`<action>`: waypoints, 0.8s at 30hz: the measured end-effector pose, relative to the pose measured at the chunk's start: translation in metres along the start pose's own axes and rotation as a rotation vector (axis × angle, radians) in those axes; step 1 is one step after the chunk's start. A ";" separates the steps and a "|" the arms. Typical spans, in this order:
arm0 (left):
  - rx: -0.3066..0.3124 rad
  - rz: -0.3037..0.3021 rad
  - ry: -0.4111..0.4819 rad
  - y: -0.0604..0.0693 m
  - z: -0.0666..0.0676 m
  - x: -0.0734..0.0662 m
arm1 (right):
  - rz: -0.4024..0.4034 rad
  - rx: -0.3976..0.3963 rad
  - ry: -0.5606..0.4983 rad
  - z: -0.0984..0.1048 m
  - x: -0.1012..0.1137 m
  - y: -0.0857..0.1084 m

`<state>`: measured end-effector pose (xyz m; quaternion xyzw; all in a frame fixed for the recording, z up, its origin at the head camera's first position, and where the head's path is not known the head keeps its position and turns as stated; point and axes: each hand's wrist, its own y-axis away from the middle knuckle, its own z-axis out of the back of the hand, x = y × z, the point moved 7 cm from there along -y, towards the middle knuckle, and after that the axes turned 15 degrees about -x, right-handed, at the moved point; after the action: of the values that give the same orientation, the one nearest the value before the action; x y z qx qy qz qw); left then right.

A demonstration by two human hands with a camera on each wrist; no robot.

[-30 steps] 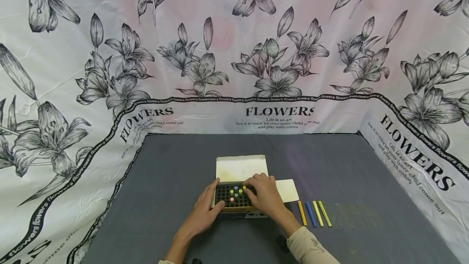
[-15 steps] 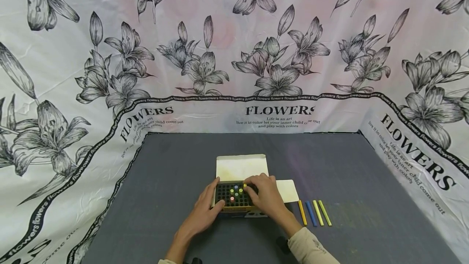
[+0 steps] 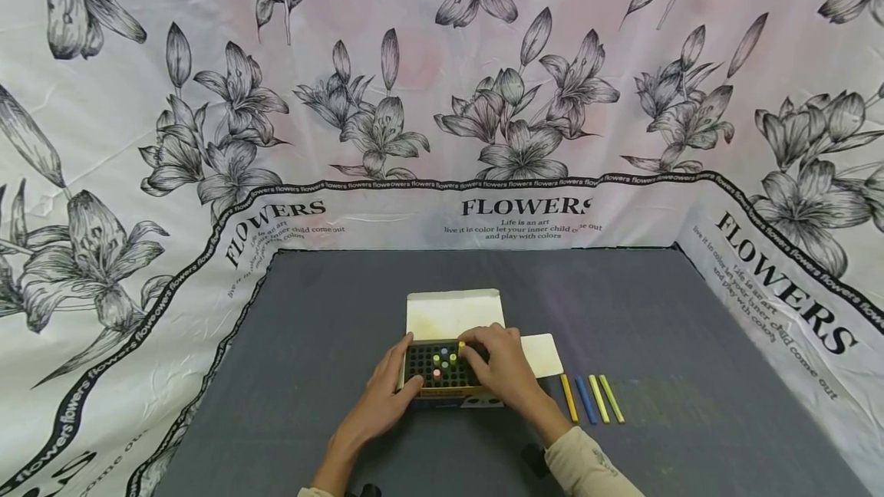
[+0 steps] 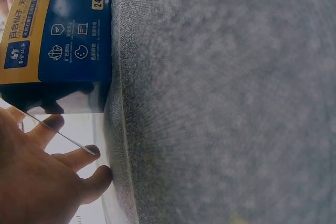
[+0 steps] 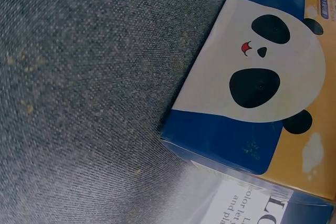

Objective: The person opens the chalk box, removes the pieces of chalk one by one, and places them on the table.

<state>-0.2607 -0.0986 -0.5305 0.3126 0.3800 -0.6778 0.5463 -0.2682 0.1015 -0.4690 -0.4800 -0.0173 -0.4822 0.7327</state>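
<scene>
An open cardboard chalk box (image 3: 449, 393) stands in the middle of the table, with a black holder full of round holes (image 3: 421, 363) inside. Several coloured chalk sticks, one of them pink (image 3: 437, 374), stand in the holes. At the box's left end, my left hand (image 3: 378, 397) holds it, thumb by the front corner and fingers along the side. My right hand (image 3: 503, 363) pinches a yellow chalk stick (image 3: 461, 346) by the holder's back right. The right part of the holder is hidden behind that hand. Spread fingers (image 4: 79, 158) show beside the box in the left wrist view.
Right of the box lie an orange chalk stick (image 3: 569, 398), a blue one (image 3: 586, 399) and two yellowish ones, side by side. The lid flap (image 3: 454, 313) is folded back, and a side flap (image 3: 542, 355) sticks out rightward. Flower-printed cloth (image 3: 387, 213) surrounds the table.
The tip of the yellow chalk stick in my right hand shows slightly higher at the holder's back edge. My left hand keeps its place on the box.
</scene>
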 end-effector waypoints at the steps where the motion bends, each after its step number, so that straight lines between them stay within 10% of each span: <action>1: -0.001 0.002 0.000 0.000 0.000 0.000 | 0.004 -0.005 -0.003 0.001 0.001 0.000; 24: -0.006 0.000 -0.013 0.001 0.000 0.000 | 0.033 -0.099 -0.099 0.017 0.006 -0.008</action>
<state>-0.2597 -0.0986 -0.5305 0.3065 0.3782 -0.6788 0.5498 -0.2637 0.1090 -0.4520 -0.5392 -0.0217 -0.4457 0.7142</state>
